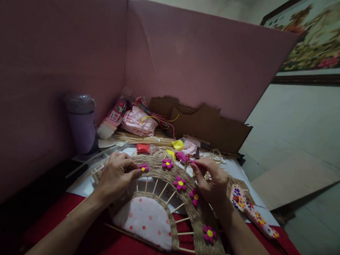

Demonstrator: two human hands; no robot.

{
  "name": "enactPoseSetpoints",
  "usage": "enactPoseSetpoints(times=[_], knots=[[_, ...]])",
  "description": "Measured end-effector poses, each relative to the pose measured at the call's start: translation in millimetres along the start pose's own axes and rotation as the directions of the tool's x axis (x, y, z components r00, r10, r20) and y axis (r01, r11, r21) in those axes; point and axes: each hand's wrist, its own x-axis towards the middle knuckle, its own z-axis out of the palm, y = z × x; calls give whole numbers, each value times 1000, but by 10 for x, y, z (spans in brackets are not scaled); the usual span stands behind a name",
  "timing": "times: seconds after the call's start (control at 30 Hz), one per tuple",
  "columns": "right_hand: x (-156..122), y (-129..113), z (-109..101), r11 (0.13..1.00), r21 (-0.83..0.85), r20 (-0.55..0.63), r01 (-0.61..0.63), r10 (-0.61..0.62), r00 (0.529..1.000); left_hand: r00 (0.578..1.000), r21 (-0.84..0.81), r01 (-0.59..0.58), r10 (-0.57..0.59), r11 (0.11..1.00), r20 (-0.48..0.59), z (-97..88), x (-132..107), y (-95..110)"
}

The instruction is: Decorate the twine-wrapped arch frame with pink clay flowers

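A fan-shaped craft piece with a twine-wrapped arch (155,166), thin wooden sticks and a dotted white fabric half-circle (145,220) lies tilted in front of me. Several magenta flowers with yellow centres, one of them the flower (179,183), sit along the arch. At the arch's upper left, my left hand (119,175) has its fingers pinched at the edge of a small magenta flower (144,167). My right hand (211,178) is closed above the arch's right side, its fingertips pinching a small magenta piece (192,162) whose exact shape I cannot make out.
A floral-patterned glue gun (252,213) with a cord lies at the right. Behind the craft are red (143,148) and yellow (177,145) packets, bundled sticks (146,140) and torn cardboard (202,123). A purple bottle (82,124) stands left, beside pink partitions.
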Motion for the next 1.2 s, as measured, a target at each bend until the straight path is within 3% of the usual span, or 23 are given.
enactPoseSetpoints(times=[0.17,0.33,0.53,0.77,1.0,1.2], knots=[[19,-22,-11,1000,-17,4,-3,3,1000,1000,-5,5,-5,1000,9,-1,-2,10],[23,-36,-6,1000,3,-5,-3,3,1000,994,13,102,-101,995,-37,26,-7,25],[10,-4,3,1000,4,4,6,-6,1000,1000,38,0,-1,999,13,13,2,-16],[7,-4,-1,1000,-4,7,2,-2,1000,987,96,20,-4,995,-163,-24,23,-53],[14,-15,3,1000,2,-4,5,-5,1000,999,126,37,-33,991,-33,52,25,-104],[13,-23,6,1000,-2,-4,5,-5,1000,1000,148,-12,14,989,-10,44,27,-98]])
